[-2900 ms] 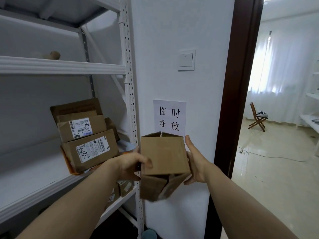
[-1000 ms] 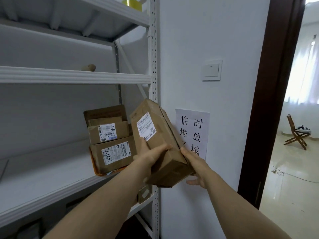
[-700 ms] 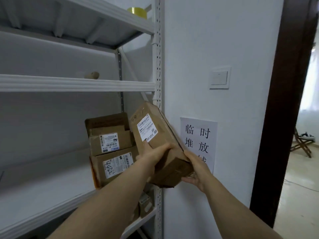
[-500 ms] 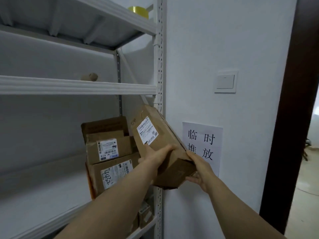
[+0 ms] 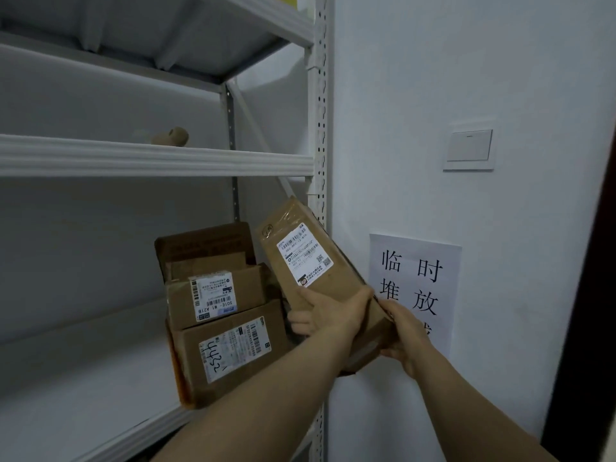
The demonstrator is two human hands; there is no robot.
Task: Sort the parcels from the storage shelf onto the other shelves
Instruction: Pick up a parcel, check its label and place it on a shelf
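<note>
Both hands on one cardboard parcel (image 5: pixel 301 261), held in the air by the storage shelf (image 5: pixel 156 160) upright, at 3 o'clock of the stacked parcels (image 5: pixel 230 348). Left hand (image 5: pixel 333 316) curls round its lower front, right hand (image 5: pixel 405 331) wraps the bottom corner. Long axis tilted: gripped end at 5 o'clock, free end at 11, label facing the camera. Left hand is nearer the stack; carrying it off likely means swinging toward 3 o'clock.
</note>
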